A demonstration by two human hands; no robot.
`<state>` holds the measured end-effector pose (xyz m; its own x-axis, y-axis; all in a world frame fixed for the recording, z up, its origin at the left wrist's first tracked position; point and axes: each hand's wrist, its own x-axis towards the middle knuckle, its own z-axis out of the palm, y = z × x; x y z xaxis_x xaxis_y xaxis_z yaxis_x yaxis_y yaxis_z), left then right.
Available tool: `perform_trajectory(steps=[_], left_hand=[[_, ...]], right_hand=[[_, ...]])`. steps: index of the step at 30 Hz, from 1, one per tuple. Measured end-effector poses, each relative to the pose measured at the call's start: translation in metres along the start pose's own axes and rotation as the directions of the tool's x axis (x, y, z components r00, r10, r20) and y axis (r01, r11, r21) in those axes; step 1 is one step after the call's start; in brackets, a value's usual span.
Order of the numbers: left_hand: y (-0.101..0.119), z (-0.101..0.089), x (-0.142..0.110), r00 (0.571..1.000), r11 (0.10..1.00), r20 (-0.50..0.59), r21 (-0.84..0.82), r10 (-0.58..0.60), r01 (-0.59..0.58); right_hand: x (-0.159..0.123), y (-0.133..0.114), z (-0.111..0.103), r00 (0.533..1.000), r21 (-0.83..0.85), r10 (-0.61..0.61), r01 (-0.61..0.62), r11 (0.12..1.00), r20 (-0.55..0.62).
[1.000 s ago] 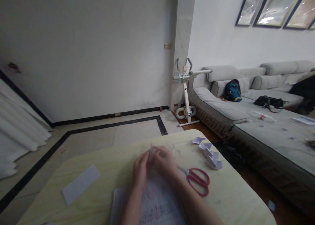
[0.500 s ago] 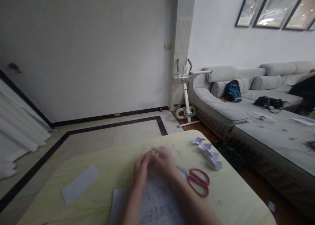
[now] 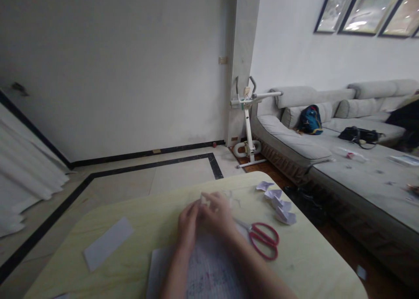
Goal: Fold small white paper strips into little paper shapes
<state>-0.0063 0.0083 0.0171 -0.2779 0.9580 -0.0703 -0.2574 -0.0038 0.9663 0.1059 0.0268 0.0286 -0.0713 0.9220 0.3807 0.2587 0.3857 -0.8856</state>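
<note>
Above a written-on notebook (image 3: pixel 212 268), my left hand (image 3: pixel 188 220) and my right hand (image 3: pixel 218 211) meet. Both are closed, with the fingertips pinching a small piece of white paper (image 3: pixel 203 199) between them; most of it is hidden by the fingers. Red-handled scissors (image 3: pixel 264 241) lie to the right of my right forearm, their blades partly under or behind it. Several folded paper pieces (image 3: pixel 284 211) form a loose row at the table's right edge. A flat white paper strip (image 3: pixel 108 243) rests on the left side.
The pale yellow table (image 3: pixel 147 222) has rounded corners. A grey sofa (image 3: pixel 294 148) on the right carries a blue backpack (image 3: pixel 310 120) and a black bag (image 3: pixel 360 135). An exercise machine (image 3: pixel 248 128) stands by the wall. A paper scrap (image 3: pixel 361 272) lies beyond the table's right edge.
Both hands stay together over the notebook, and the fingers shift slightly around the small paper. The view has moved a little; the objects on the table keep their places.
</note>
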Motion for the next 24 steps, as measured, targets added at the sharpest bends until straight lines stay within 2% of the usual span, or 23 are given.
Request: perform_trajectory(steps=[5,10,14,17,24], left_hand=[[0.0056,0.0034,-0.0039,0.999,0.999,0.036,-0.051,0.006,-0.004],[0.0062,0.0053,-0.006,0.993,0.995,0.122,-0.097,0.002,0.01],[0.0043,0.0039,-0.0045,0.995,0.997,0.102,-0.071,0.024,-0.017],[0.0029,0.003,-0.0029,0.997,0.998,0.077,-0.057,0.032,-0.027],[-0.0012,0.0015,-0.0014,0.997,0.999,0.074,-0.052,0.008,-0.004]], right_hand=[[0.0034,0.0051,-0.0011,0.993,0.163,0.106,-0.098,0.982,-0.041],[0.0046,0.0075,-0.0032,0.979,0.307,0.189,-0.202,0.93,0.071],[0.0035,0.002,-0.0044,0.974,0.358,0.189,-0.221,0.907,0.123],[0.0039,0.0014,-0.0048,0.958,0.383,0.238,-0.283,0.88,0.161],[0.0039,0.0063,-0.0057,0.927,0.55,0.274,-0.373,0.747,0.257]])
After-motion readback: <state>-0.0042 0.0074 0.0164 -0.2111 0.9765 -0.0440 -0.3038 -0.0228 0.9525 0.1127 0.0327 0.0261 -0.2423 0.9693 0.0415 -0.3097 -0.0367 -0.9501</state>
